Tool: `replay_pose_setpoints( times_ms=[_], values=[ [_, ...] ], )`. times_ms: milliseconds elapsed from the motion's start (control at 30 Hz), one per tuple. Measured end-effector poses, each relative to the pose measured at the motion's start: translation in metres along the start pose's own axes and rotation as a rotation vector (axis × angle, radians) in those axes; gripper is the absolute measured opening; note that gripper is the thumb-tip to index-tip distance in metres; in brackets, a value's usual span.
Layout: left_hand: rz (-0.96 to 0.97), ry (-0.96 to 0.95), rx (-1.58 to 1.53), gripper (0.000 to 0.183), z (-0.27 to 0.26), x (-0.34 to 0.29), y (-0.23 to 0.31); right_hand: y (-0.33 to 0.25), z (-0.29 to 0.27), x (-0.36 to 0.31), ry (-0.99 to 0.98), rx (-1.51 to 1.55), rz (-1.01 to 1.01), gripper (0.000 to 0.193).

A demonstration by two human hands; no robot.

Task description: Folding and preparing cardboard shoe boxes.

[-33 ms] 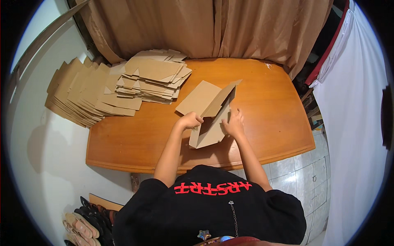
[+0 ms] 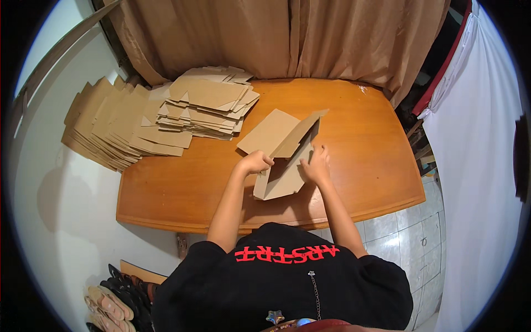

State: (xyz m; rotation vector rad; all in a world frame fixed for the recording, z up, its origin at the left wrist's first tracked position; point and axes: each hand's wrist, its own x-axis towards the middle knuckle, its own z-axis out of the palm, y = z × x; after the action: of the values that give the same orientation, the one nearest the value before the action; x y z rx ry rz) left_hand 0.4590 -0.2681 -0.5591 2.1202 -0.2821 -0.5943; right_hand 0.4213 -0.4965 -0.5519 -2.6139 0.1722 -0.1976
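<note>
A brown cardboard box point(image 2: 289, 180), partly folded up, stands tilted in front of me near the table's front edge. One wide flap point(image 2: 271, 131) lies outward on its far left side, and a raised panel point(image 2: 301, 134) slants up toward the far right. My left hand point(image 2: 256, 162) is closed on the box's left edge, fingers curled over the board. At the right wall, my right hand point(image 2: 317, 165) grips the board, thumb toward the inside and fingers toward the outer side. Part of the box's interior is in dark shadow.
Flat folded cardboard boxes form a stack point(image 2: 207, 99) at the back left of the wooden table point(image 2: 365, 144). More lean in a fanned row point(image 2: 110, 124) beside it, near the white wall. A brown curtain point(image 2: 221, 39) hangs behind; white cloth point(image 2: 475, 166) hangs at right.
</note>
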Motion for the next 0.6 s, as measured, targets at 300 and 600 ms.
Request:
replay_pose_setpoints(
  times_ms=[300,600],
  values=[
    [-0.229,-0.077,-0.084,0.04,-0.051,-0.053,0.026,0.023,0.005,0.04,0.118,0.359,0.291,0.084],
    [-0.166,0.072,-0.244,0.036,-0.086,-0.079,0.001,0.065,0.018,0.059,-0.026,0.729,0.164,0.027]
  ],
)
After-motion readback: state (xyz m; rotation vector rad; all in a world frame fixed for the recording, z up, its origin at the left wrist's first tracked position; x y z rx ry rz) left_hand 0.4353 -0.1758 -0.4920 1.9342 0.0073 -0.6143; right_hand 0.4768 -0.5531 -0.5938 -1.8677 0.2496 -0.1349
